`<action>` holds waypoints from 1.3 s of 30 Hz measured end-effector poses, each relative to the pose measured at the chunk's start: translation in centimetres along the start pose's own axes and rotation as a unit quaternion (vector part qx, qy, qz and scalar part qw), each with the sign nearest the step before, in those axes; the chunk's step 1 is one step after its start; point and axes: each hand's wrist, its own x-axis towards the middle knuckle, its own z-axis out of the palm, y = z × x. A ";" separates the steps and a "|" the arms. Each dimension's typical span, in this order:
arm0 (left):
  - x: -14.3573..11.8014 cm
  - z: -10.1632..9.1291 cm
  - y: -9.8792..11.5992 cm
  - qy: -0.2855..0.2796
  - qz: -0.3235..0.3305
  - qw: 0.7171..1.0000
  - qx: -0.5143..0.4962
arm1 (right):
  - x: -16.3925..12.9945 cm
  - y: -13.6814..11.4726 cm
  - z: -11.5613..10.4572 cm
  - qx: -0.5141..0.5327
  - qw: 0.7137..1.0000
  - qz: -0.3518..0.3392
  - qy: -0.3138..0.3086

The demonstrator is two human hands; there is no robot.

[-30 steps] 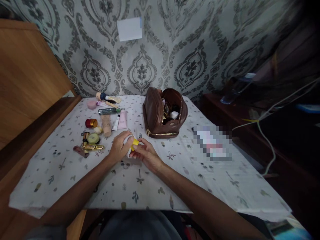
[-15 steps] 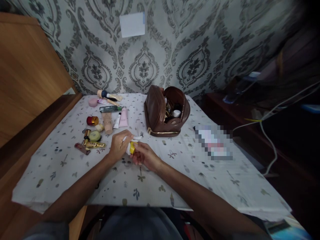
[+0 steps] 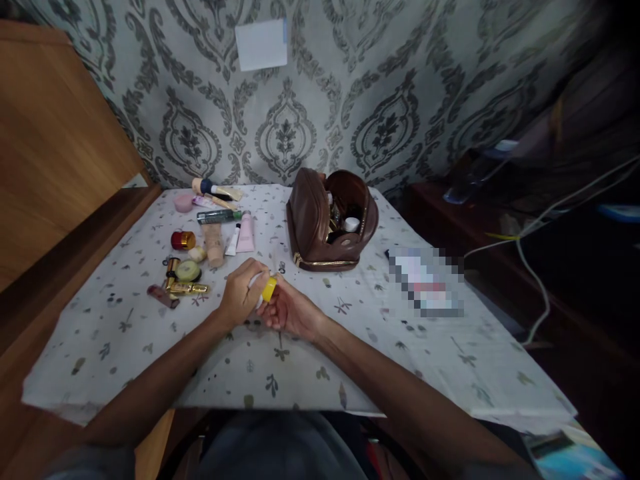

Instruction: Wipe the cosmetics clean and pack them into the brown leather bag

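A small white bottle with a round yellow cap (image 3: 268,289) is held just above the counter (image 3: 350,333), near the open brown leather pouch (image 3: 327,223). The bottle is wrapped by the left hand (image 3: 240,297), and the cap is pinched by the right hand (image 3: 290,312). The bottle is best kept steady while the cap is turned slowly.

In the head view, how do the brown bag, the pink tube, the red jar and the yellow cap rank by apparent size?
1. brown bag
2. pink tube
3. red jar and yellow cap: they look alike, and the cap in the hands is nearer the camera, so I leave them unranked.
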 end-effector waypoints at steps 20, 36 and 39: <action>-0.3 0.2 -0.8 -0.077 0.018 0.997 0.024 | 0.0 -0.4 -0.2 0.059 0.997 -0.016 0.038; -0.1 1.6 -0.1 0.045 -0.193 0.967 -0.161 | 0.3 0.8 -0.3 -0.167 0.918 -0.322 0.162; -0.2 1.7 -0.2 0.045 -0.183 0.971 -0.147 | 0.1 0.7 -0.3 -0.237 0.884 -0.354 0.192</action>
